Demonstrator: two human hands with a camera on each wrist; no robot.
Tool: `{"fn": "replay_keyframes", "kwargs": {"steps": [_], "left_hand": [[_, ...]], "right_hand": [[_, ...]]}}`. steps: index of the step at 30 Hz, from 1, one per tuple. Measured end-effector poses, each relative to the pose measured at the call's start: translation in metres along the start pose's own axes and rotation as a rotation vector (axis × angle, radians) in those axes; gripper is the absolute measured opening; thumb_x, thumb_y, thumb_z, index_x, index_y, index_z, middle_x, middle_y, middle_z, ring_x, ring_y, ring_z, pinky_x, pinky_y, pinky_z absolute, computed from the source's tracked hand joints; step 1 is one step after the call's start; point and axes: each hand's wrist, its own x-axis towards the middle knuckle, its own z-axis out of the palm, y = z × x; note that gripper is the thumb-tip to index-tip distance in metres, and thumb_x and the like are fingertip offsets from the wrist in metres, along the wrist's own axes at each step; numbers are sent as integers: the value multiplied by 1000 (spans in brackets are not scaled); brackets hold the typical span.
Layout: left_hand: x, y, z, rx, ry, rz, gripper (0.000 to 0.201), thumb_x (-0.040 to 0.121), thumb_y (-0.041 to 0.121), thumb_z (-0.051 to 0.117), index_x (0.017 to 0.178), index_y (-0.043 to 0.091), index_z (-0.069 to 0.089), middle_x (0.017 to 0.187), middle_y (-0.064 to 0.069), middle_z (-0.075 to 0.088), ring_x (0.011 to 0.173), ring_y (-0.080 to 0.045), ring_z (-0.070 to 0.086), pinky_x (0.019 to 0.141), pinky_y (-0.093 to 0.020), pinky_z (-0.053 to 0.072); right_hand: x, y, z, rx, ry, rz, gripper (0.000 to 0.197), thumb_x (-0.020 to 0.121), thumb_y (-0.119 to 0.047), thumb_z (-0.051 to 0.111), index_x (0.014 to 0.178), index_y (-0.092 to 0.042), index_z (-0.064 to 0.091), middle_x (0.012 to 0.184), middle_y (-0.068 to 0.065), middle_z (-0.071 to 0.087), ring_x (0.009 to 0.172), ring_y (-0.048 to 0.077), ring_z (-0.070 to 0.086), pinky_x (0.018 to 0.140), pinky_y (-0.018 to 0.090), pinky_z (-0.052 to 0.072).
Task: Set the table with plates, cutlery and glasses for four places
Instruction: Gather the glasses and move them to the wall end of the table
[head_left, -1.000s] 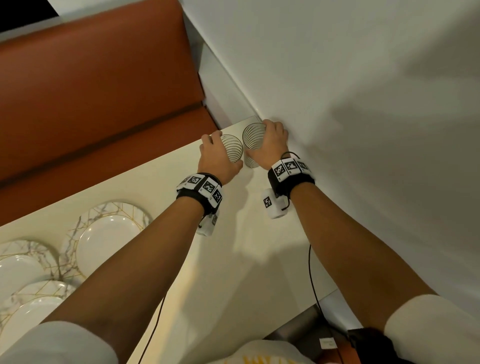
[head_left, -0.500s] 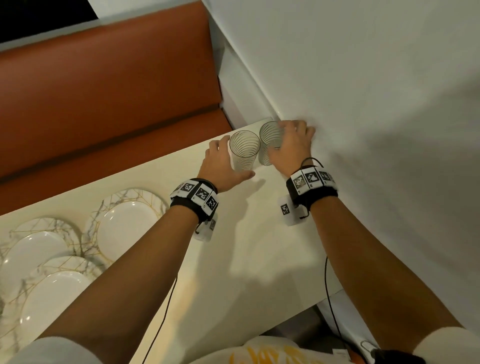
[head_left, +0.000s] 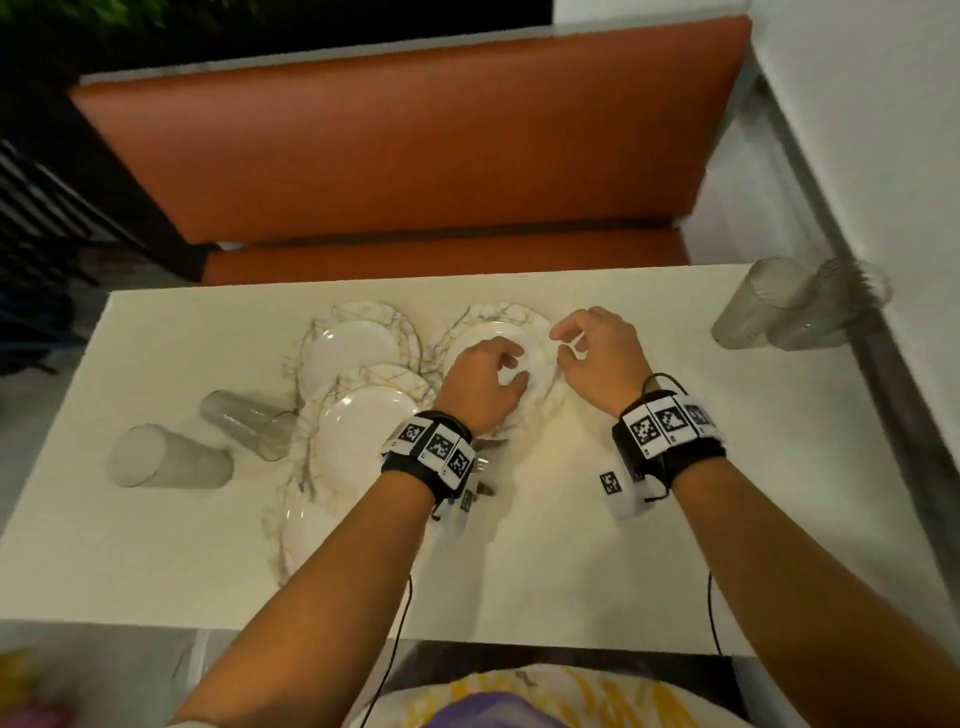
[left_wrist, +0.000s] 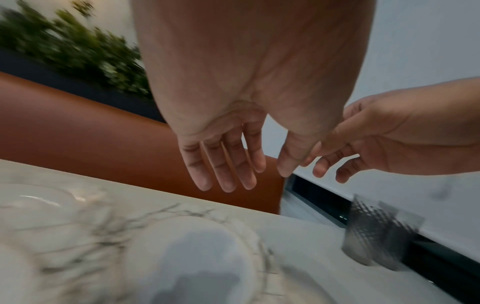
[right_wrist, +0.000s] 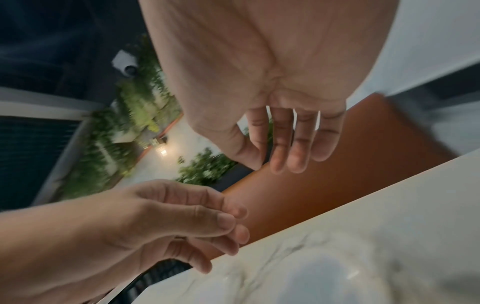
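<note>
Several white marbled plates with gold veins are clustered mid-table. My left hand hovers over the right-most plate with relaxed fingers and holds nothing; the left wrist view shows its fingers straight above the plate. Beside it, over that plate's right rim, my right hand is loosely curled and also empty. Two ribbed glasses stand at the table's far right corner by the wall. Two more glasses are left of the plates. Cutlery peeks out under my left wrist.
An orange bench runs along the table's far side. A white wall borders the right edge. Bare white tabletop lies in front of me and at the near left. Wrist cables hang over the near edge.
Both hands have let go of the two glasses at the far right corner and moved left over the plates. The head view has swung left to the whole table.
</note>
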Motion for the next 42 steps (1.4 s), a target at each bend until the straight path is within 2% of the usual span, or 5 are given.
{"fn": "replay_keyframes", "kwargs": {"steps": [12,18,23,28,42], "left_hand": [[-124,-221,-206,293,368,-202,27,91,26,68,116,17,71,115,-7,70,110,-32,60,94,-45,48],[-148,-301,-259,482,233,-400,73,82,55,72,145,22,53,150,-9,47,141,-34,38,115,-49,33],[-152,-331,-261,428,1,-516,101,79,64,73,160,33,23,163,-7,31,147,-36,33,115,-54,32],[-156,-338,-254,202,106,-488,89,83,41,76,159,32,28,150,-10,41,130,-37,52,101,-52,48],[-154,-333,-250,97,133,-526,90,80,35,80,157,32,33,144,-12,41,123,-40,56,102,-50,50]], "right_hand": [[-7,-222,215,48,-351,-266,19,86,-13,65,103,-18,70,98,-2,65,86,14,55,82,27,48],[3,-270,291,-91,-470,-225,36,82,-26,68,117,-19,63,113,1,59,107,21,53,92,38,51],[12,-278,323,-338,-479,-162,71,74,-46,73,135,-22,45,133,6,47,122,30,40,99,43,42],[18,-273,349,-526,-473,-123,99,63,-65,74,143,-22,35,136,8,43,126,32,36,103,47,35],[21,-289,345,-164,-150,-138,86,64,-57,74,137,-25,43,132,2,51,121,28,41,99,45,33]]}}
